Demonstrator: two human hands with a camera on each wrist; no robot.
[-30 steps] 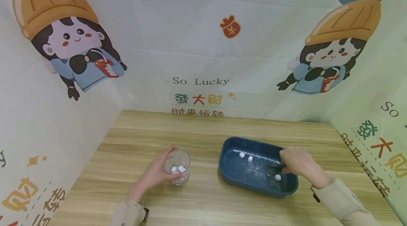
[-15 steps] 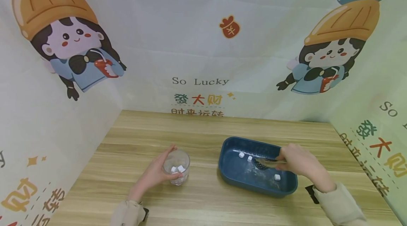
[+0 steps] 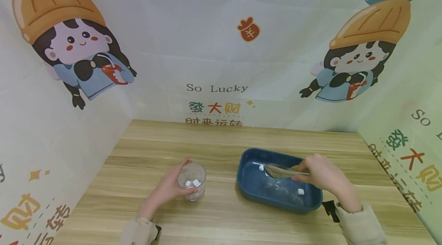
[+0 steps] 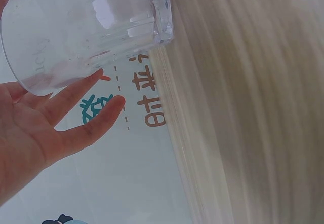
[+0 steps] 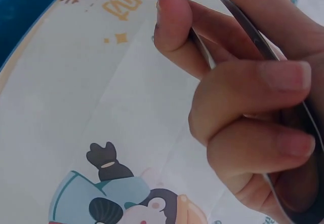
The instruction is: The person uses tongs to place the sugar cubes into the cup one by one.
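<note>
My left hand (image 3: 169, 185) grips a clear glass tumbler (image 3: 194, 170) standing on the table, thumb in front and fingers around the far side. White cubes (image 3: 196, 183) lie inside the glass; one cube (image 4: 109, 10) shows through its wall in the left wrist view. My right hand (image 3: 324, 172) holds metal tongs (image 3: 284, 171), its fingers curled round both arms in the right wrist view. The tips of the tongs reach into a dark blue rectangular tub (image 3: 250, 195), right by a white cube (image 3: 261, 167). Another cube is mostly hidden under the tips.
One more white cube (image 3: 300, 191) lies toward the right end of the tub, and whitish residue (image 3: 276, 189) marks its floor. The wood-grain table (image 3: 221, 218) is bordered by a printed cloth backdrop (image 3: 165, 64) at the back and both sides.
The tongs have moved left inside the tub, from beside the right cube to the two left cubes, and my right hand has shifted with them. My left hand and the glass stay put.
</note>
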